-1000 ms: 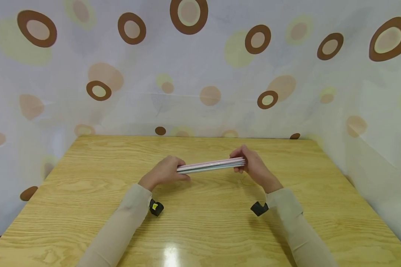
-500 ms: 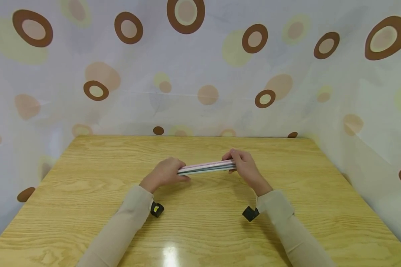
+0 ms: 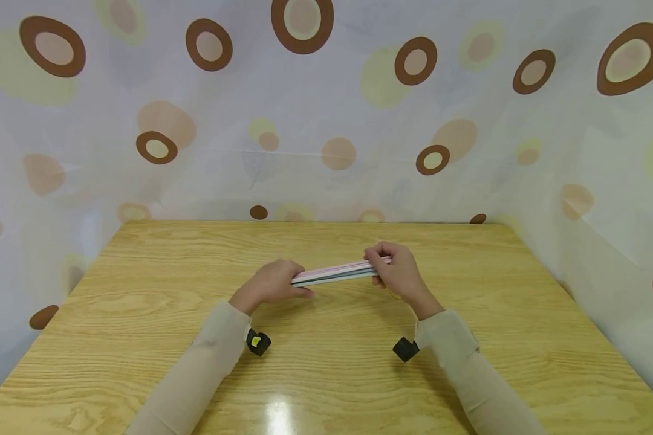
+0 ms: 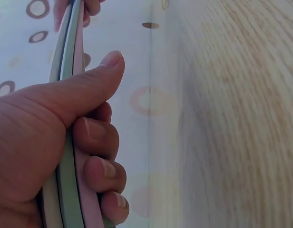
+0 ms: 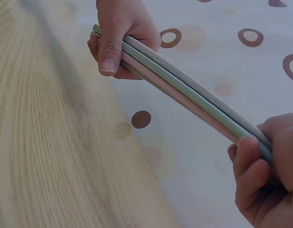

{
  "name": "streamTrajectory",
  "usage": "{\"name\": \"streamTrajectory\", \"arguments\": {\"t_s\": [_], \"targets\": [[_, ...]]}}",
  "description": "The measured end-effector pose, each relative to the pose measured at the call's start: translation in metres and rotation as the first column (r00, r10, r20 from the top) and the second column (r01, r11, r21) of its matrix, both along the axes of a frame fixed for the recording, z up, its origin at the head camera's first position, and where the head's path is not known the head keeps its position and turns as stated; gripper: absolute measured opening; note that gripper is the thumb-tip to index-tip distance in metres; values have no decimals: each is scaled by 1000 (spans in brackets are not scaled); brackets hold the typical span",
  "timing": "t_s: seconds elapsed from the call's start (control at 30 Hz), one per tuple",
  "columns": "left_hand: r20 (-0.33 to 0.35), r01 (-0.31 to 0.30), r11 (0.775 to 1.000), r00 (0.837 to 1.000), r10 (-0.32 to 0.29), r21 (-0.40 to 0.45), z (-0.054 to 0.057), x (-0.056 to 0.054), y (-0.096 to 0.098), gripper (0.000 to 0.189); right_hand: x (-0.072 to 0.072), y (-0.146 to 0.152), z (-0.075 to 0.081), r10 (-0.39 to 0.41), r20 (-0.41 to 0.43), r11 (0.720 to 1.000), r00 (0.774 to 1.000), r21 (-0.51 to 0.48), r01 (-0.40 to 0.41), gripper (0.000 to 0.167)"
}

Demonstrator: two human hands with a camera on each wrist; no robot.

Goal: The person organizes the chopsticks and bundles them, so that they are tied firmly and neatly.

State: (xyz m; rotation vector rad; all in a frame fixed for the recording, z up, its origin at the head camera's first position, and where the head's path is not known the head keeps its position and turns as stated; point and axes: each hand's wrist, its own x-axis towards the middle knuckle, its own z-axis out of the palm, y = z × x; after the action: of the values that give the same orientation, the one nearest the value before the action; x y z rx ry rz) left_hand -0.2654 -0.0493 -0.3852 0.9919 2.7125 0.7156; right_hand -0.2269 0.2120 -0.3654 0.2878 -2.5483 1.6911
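Note:
A bundle of several chopsticks [image 3: 334,273] in pink, green and pale grey-beige is held level above the table, one hand at each end. My left hand [image 3: 274,281] grips the left end; in the left wrist view its thumb [image 4: 101,78] lies across the sticks and its fingers [image 4: 96,137] curl round them. Around the other end, my right hand [image 3: 399,272] has its fingers [image 5: 251,175] curled, and the palm hides the tips. In the right wrist view the long sides of the chopsticks [image 5: 184,95] lie side by side.
A thin yellow loop like a rubber band [image 3: 395,296] shows by the right wrist, partly hidden. The wooden table [image 3: 326,374] reaches back to a patterned cloth wall [image 3: 305,187]. Black wrist cameras sit below both hands.
My right hand has moved left along the chopsticks, and its fingers now wrap their right end, which stuck out a little before. The left hand has hardly moved.

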Motion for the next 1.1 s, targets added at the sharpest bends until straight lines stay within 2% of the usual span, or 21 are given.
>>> {"name": "streamTrajectory", "arguments": {"t_s": [0.17,0.33,0.7,0.83,0.93,1.1], "targets": [[-42,-55,998,998,54,-26,1,3,3,27,13,-9,15,-32,-87,994,996,105,41,21],[-71,-78,997,995,77,-8,2,2,4,27,16,-11,19,-60,-102,992,993,109,71,22],[-43,-36,999,998,37,25,-1,-3,0,32,14,-7,14,-17,-103,997,995,69,25,21],[-27,-28,999,999,29,43,-2,-2,0,33,3,0,-3,-30,-128,998,991,48,37,24],[6,-6,998,1000,5,61,-3,-2,0,30,2,0,-5,-62,-160,997,985,34,68,27],[59,28,996,998,-33,87,-3,-2,0,26,13,-9,9,-117,-226,992,967,12,122,33]]}}
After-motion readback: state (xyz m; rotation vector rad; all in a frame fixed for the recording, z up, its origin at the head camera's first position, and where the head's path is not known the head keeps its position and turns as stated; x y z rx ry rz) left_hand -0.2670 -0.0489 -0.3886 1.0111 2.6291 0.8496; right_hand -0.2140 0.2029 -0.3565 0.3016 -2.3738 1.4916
